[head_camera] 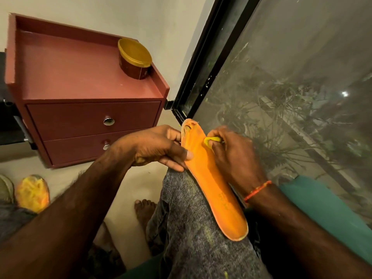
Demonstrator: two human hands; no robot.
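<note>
Steadying the orange insole [209,182] on the knee [181,202], the left hand [155,146] pinches its edge; the right hand [235,158] grips a yellow piece [211,140] near the toe. Heel portion likely pending.

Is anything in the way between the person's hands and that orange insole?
Nothing visible. The left hand grips the orange insole by its edge directly; the right hand pinches a small yellow piece right at its surface, near the torn toe end.
</note>
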